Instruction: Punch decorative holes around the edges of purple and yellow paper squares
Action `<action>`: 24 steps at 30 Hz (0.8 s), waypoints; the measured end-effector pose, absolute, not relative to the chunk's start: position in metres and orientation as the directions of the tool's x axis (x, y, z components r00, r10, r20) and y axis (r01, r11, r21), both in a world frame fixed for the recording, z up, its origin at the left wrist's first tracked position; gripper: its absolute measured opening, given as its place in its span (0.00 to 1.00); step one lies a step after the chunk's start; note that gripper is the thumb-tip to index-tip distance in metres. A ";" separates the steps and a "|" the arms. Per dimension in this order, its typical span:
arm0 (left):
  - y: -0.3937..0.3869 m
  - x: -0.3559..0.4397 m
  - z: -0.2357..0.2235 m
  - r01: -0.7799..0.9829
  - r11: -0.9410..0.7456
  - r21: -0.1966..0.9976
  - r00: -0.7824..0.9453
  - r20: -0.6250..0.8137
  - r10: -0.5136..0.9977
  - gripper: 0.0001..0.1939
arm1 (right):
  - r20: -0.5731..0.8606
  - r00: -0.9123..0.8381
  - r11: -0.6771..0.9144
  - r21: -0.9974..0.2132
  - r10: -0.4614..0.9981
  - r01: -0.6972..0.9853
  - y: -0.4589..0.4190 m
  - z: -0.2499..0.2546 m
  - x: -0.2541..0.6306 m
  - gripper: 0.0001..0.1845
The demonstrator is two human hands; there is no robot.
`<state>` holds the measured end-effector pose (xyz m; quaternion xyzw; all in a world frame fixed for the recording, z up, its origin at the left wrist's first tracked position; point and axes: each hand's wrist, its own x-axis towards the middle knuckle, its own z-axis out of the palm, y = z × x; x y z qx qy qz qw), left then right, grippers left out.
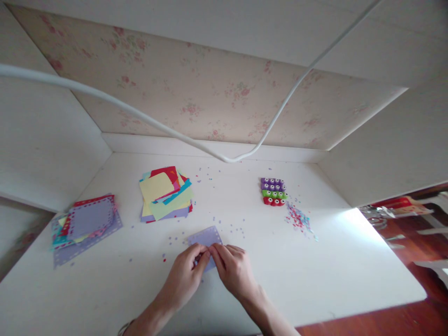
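Note:
A small sheet of purple paper (207, 235) with punched holes along its edges lies at the front middle of the white table. My left hand (187, 270) is closed over its left side, thumb and fingers pinched together; a small dark purple thing shows in part under the fingers, too hidden to name. My right hand (234, 266) is closed at the sheet's right edge, pinching the paper. The tips of both hands meet over the middle of the sheet. Small purple paper dots (174, 241) lie scattered around it.
A pile of coloured paper sheets (157, 186) lies at the back left. Hole-edged sheets (90, 217) are stacked far left. Rows of purple, green and red pieces with eye-like dots (273, 191) sit right, beside heaped confetti (299, 218). A white cable (229, 158) hangs across the view.

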<state>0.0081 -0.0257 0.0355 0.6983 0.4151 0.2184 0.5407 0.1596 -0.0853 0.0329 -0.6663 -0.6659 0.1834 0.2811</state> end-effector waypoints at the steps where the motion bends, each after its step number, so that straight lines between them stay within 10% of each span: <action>1: -0.026 0.008 0.036 0.338 -0.076 0.938 0.562 -0.136 0.816 0.14 | 0.134 0.046 0.046 -0.615 0.990 0.787 -0.085 0.033 0.160 0.14; 16: -0.033 0.005 0.029 0.417 -0.288 0.862 0.549 0.014 0.836 0.12 | 0.088 0.126 -0.012 -0.775 0.988 0.632 -0.089 0.033 0.158 0.17; 24: -0.017 -0.004 0.007 0.706 -0.618 0.347 0.566 0.248 0.786 0.22 | -0.121 0.395 -0.112 -0.993 0.911 -0.045 -0.055 -0.003 0.159 0.24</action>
